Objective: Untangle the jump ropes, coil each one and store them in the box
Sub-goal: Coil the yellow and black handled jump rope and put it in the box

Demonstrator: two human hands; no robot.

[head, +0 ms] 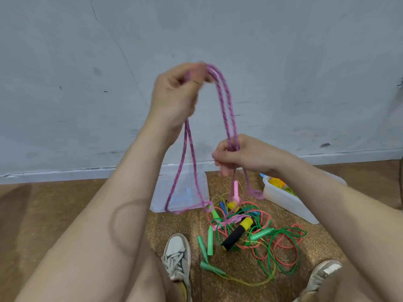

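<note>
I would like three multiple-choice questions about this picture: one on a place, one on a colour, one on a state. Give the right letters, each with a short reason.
1. Where is the white box?
A. to the right of the rope pile
B. to the left of the pile
C. on the person's lap

2. What colour is the rope that both hands hold?
A. green
B. purple
C. yellow

3. How is that rope now?
A. coiled inside the box
B. flat on the floor, untouched
C. hanging in loops, its lower part in the pile

Answers:
1 A: the box sits at the pile's right side.
2 B: the left hand and the right hand grip the purple rope.
3 C: loops hang from both hands and run down into the pile.
</note>
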